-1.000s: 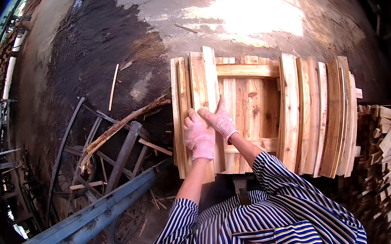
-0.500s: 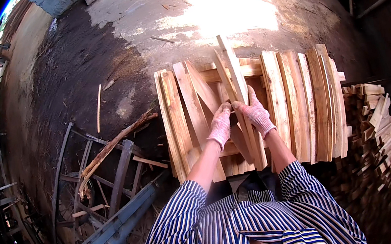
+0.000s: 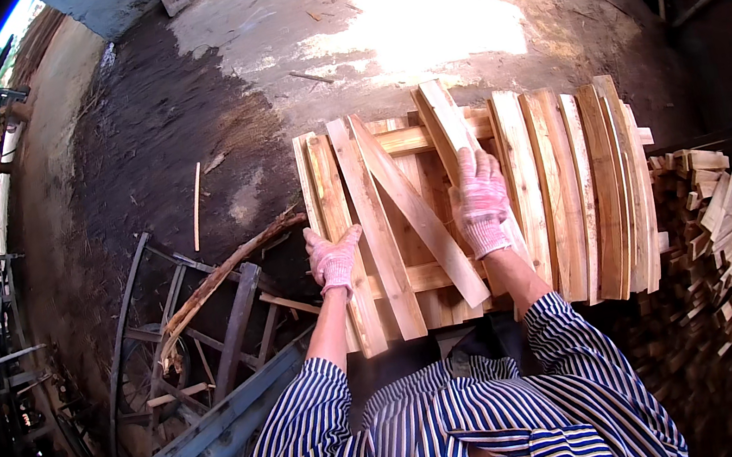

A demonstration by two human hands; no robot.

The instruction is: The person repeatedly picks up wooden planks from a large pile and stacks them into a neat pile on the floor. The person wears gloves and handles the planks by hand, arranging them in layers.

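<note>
Several pale wooden slats [image 3: 557,192] lie side by side across two cross rails [image 3: 401,141], forming a panel in front of me. My left hand [image 3: 333,259], in a pink knitted glove, rests on the slat at the panel's left edge [image 3: 331,198]. My right hand [image 3: 479,203], gloved the same way, presses flat on a tilted slat [image 3: 450,128] near the middle. Between my hands another loose slat [image 3: 415,208] lies diagonally over the rails.
A heap of short cut wood pieces [image 3: 725,253] is stacked at the right. To the left stands a dark metal frame with wheel spokes [image 3: 185,338] and a blue-grey beam [image 3: 182,451]. Beyond the panel is dark ground with a sunlit concrete patch [image 3: 419,6].
My hands were together on one slat; now they are apart, the left moved to the left edge slat and the right onto a tilted slat. Slats in the middle have shifted askew.
</note>
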